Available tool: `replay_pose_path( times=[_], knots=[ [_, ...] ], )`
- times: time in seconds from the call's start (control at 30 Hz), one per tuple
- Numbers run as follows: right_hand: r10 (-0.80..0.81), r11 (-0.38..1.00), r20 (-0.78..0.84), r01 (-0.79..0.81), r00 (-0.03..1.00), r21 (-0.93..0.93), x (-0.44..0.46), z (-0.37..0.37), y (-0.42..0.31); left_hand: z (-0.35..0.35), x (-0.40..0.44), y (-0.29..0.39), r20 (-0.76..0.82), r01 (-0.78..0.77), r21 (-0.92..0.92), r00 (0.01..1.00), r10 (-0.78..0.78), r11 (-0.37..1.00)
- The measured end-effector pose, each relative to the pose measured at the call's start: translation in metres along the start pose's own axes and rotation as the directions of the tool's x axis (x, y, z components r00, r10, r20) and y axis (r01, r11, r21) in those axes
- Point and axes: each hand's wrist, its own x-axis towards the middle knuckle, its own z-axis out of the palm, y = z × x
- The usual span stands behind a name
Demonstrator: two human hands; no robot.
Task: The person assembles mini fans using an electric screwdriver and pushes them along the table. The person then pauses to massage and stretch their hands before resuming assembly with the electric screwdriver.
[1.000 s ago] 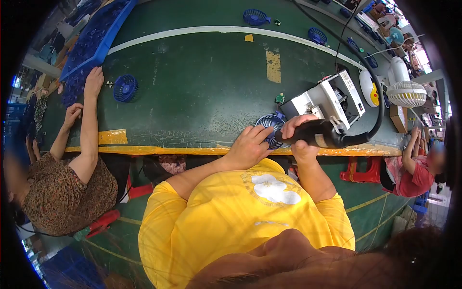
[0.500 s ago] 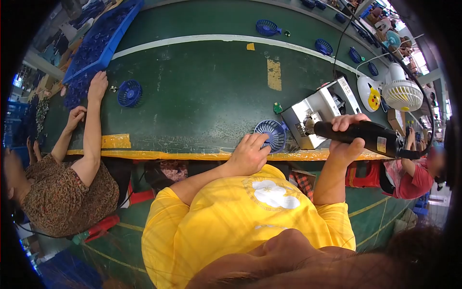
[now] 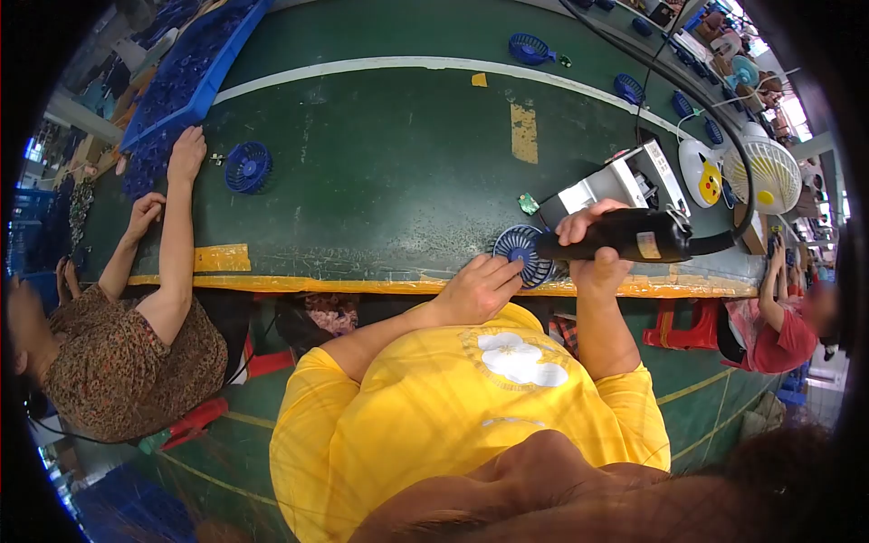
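My left hand (image 3: 482, 288) grips the lower left side of a blue fan housing (image 3: 522, 253) at the front edge of the green table. My right hand (image 3: 593, 242) is closed around a black electric screwdriver (image 3: 634, 237) with a cable at its back end. The tool lies nearly level, its tip end over the right part of the housing; the tip itself cannot be made out. Behind my right hand stands a white and grey metal machine (image 3: 625, 181). A small green circuit board (image 3: 528, 204) lies just behind the housing.
A co-worker's arm (image 3: 176, 226) rests on the table at the left, near another blue housing (image 3: 248, 167) and a blue tray (image 3: 195, 104). More housings (image 3: 531, 49) lie along the far side. At the right are a white fan (image 3: 765, 175) and a yellow-faced item (image 3: 702, 176).
The screwdriver has moved from the machine's front left over to the housing, with my right hand around it. My left hand has stayed on the housing, shifting slightly right in view.
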Motion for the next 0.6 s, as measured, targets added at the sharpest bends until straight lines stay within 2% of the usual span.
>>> replay_pose_path(
  times=[0.23, 0.37, 0.53, 0.6],
  knots=[
    [0.117, 0.993, 0.123, -0.118, 0.986, 0.004, 0.004, 0.006, 0.017, 0.002, -0.001, -0.002, -0.041, -0.004, -0.021, 0.999, 0.003, 1.0],
    [0.215, 0.976, 0.102, -0.215, 0.971, -0.012, 0.006, 0.011, 0.022, 0.004, -0.001, -0.003, -0.051, -0.005, -0.04, 0.999, 0.003, 0.999],
    [0.186, 0.982, 0.193, -0.174, 0.963, -0.08, 0.003, 0.008, 0.026, 0.002, -0.001, -0.004, -0.059, 0.002, -0.061, 0.998, -0.005, 0.998],
    [0.202, 0.979, 0.157, -0.194, 0.967, -0.061, 0.002, 0.007, 0.023, -0.003, -0.001, -0.005, -0.035, -0.012, -0.051, 0.999, 0.01, 0.999]
  ],
)
